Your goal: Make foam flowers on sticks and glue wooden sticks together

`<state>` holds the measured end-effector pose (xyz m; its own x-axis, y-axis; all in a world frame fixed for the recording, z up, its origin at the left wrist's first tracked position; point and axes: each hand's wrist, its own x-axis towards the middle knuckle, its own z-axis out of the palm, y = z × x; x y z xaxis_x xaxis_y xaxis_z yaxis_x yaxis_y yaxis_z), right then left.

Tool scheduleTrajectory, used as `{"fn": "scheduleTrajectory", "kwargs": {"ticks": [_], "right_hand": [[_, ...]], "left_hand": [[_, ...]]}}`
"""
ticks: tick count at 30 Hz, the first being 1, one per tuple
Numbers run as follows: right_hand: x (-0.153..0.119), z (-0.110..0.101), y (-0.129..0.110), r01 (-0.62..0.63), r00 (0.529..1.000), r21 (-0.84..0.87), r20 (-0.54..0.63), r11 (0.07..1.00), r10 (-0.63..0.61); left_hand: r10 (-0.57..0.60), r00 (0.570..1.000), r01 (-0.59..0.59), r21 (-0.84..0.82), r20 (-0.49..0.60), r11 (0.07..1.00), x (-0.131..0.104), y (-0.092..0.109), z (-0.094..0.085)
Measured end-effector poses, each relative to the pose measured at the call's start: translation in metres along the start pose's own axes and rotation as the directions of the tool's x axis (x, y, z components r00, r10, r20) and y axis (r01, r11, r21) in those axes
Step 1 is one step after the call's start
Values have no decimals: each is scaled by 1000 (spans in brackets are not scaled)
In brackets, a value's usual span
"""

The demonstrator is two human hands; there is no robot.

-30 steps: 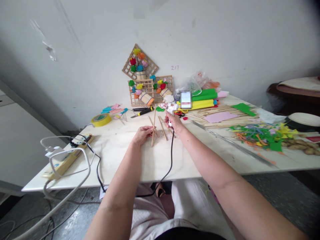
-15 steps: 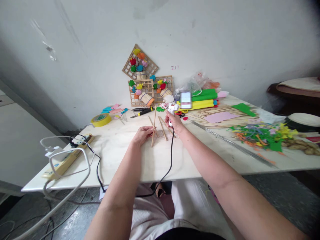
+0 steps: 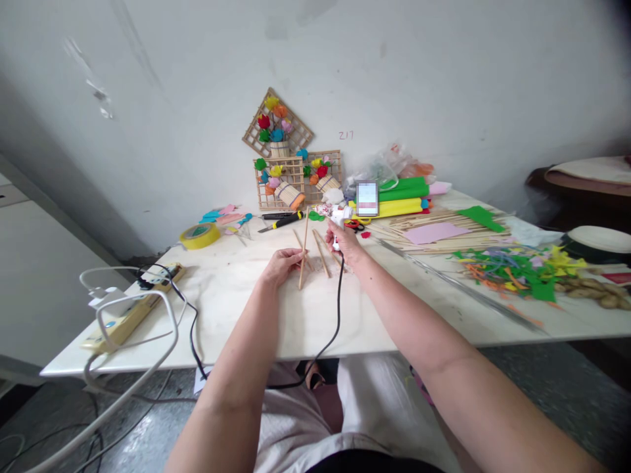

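Between the fingers of my left hand point(image 3: 286, 264) is a thin wooden stick point(image 3: 304, 246), tilted nearly upright. My right hand point(image 3: 348, 242) is closed around a white glue gun point(image 3: 340, 215), whose black cord point(image 3: 338, 302) runs down over the table's front edge. The gun's nozzle points toward the stick; whether they touch I cannot tell. Several short sticks point(image 3: 321, 253) lie on the table between my hands. Behind them, flower panels of stick lattice point(image 3: 279, 182) with coloured paper flowers lean on the wall.
A power strip point(image 3: 138, 312) with looping cables is at the left, yellow tape point(image 3: 200, 235) behind it. A utility knife point(image 3: 280, 222) lies near the panels. To the right are rolled paper point(image 3: 394, 205), long sticks point(image 3: 394, 230), metal wires point(image 3: 458, 282) and paper scraps point(image 3: 532, 263).
The camera view has shifted very slightly. Both hands hold the stick and the glue gun in almost the same place as before.
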<state>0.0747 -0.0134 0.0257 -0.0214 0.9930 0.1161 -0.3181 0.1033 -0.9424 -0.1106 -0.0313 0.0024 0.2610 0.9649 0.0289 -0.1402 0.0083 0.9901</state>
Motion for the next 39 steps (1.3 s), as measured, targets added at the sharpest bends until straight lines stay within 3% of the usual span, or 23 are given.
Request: {"fn": "scheduleTrajectory", "kwargs": {"ticks": [39], "right_hand": [[-4, 4, 3, 3, 1000, -46, 26, 999, -1]], "left_hand": [[24, 1000, -25, -29, -12, 999, 5, -4, -3]]}}
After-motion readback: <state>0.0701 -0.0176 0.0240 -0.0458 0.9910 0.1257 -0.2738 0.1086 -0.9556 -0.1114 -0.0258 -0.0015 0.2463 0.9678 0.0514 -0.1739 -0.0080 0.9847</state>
